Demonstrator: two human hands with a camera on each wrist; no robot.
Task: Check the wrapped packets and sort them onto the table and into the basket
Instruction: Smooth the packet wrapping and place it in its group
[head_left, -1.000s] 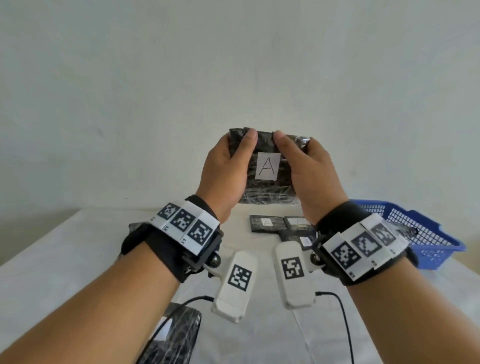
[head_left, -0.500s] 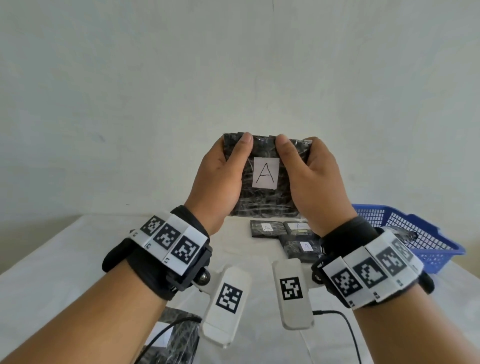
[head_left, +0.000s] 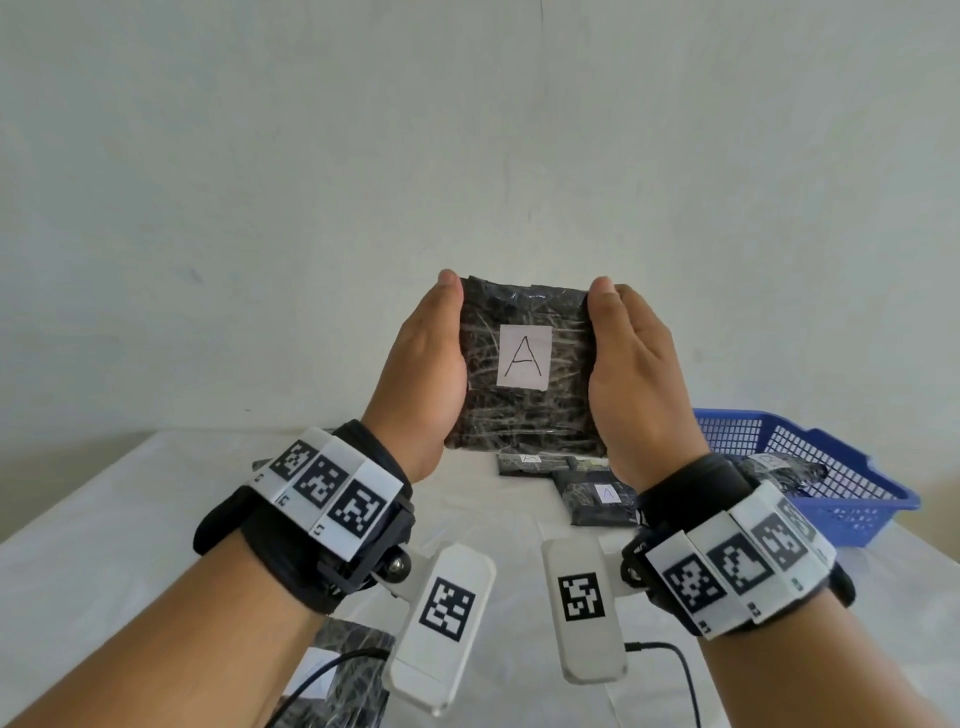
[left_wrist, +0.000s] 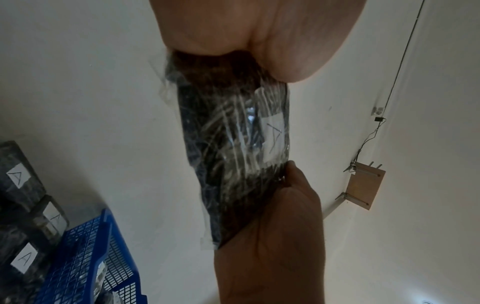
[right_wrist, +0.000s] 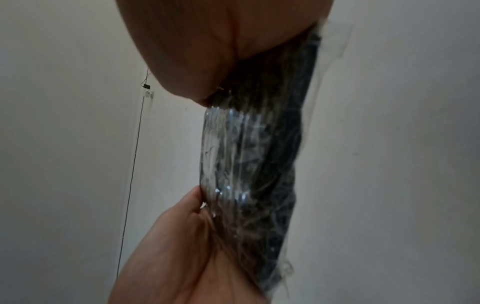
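A dark packet (head_left: 524, 415) wrapped in clear film stands upright in the air before me, its white label (head_left: 524, 356) reading "A". My left hand (head_left: 431, 364) grips its left edge and my right hand (head_left: 634, 374) grips its right edge, thumbs lying along the sides and fingers hidden behind. In the left wrist view the packet (left_wrist: 233, 144) runs from my left palm to the right hand (left_wrist: 280, 236). The right wrist view shows the packet (right_wrist: 254, 174) edge-on, with the left hand (right_wrist: 182, 236) below it.
Several "A" packets (head_left: 597, 499) lie on the white table (head_left: 156, 493) under my hands. A blue basket (head_left: 857, 499) at the right holds a packet (head_left: 779, 467). Another packet (head_left: 337, 675) lies near the front left, beside a black cable (head_left: 670, 660).
Both thumbs have slid from the packet's front top out to its side edges, uncovering the whole label. The packet has come lower and closer to me.
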